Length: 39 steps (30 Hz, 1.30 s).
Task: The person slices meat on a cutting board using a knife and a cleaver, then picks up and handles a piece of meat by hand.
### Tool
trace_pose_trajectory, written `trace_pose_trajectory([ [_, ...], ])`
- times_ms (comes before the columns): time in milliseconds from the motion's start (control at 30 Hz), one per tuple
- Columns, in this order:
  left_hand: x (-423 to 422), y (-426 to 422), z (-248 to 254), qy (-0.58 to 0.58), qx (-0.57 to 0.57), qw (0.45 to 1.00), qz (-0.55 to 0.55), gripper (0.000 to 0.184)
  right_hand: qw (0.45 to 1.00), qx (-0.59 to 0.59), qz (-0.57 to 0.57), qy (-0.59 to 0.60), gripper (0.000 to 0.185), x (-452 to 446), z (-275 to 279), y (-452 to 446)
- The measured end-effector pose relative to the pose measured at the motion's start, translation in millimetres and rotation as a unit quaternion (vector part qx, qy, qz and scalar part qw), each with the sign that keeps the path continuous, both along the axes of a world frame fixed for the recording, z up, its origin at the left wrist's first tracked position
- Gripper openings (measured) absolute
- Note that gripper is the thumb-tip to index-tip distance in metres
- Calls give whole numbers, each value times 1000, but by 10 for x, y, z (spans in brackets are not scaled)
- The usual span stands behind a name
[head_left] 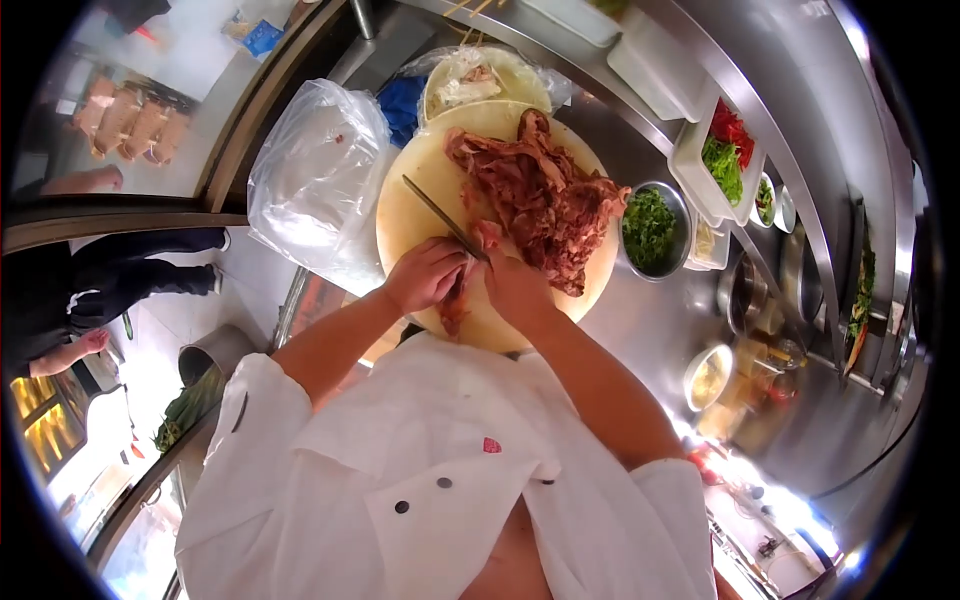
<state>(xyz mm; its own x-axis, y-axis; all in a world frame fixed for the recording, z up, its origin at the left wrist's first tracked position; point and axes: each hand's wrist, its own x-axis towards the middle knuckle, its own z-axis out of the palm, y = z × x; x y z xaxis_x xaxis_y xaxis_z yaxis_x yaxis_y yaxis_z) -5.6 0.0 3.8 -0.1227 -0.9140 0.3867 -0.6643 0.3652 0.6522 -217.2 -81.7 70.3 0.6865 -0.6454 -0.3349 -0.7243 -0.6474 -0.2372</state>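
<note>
My right hand is closed round the handle of a knife, whose narrow blade points up and left over the round cutting board. Beside it, my left hand has its fingers curled onto a strip of raw meat near the board's front edge. The fingertips partly hide that strip. A large heap of dark red meat covers the right and far part of the board. A smaller bit of meat lies close to the knife handle.
A clear plastic bag bulges left of the board. Behind stands a round tub with plastic in it. At right are a metal bowl of chopped greens and a white container of red and green vegetables. Another person stands far left.
</note>
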Motion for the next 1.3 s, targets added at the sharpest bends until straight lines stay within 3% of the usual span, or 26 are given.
trace_pose_trajectory([
  [67, -10, 17, 0, -8, -12, 1000, 5, 26, 999, -2, 8, -31, 27, -94, 88, 7],
  [233, -16, 59, -57, -30, -25, 999, 5, 28, 994, 74, -27, 76, 23, -244, 855, 244],
  [367, -18, 35, -51, -29, -23, 999, 9, 29, 991, 88, -28, 93, 22, -355, 940, 291],
  [567, -7, 24, -20, -16, -1, 1000, 10, 28, 989, 119, -29, 81, 20, -259, 843, 179],
  [767, -5, -8, -8, -11, -6, 1000, 12, 28, 996, 77, 20, 29, 27, -99, 338, 98],
  [967, -2, -36, 56, -12, -9, 1000, -1, 27, 999, -10, 2, -30, 22, -112, -114, 77],
  [1067, -22, 12, 18, -2, -13, 1000, 8, 28, 997, 69, -3, -19, 32, -125, 69, -29],
  [1300, -43, 75, 5, -42, -33, 998, 25, 29, 989, 116, -25, 83, 26, -341, 950, 246],
])
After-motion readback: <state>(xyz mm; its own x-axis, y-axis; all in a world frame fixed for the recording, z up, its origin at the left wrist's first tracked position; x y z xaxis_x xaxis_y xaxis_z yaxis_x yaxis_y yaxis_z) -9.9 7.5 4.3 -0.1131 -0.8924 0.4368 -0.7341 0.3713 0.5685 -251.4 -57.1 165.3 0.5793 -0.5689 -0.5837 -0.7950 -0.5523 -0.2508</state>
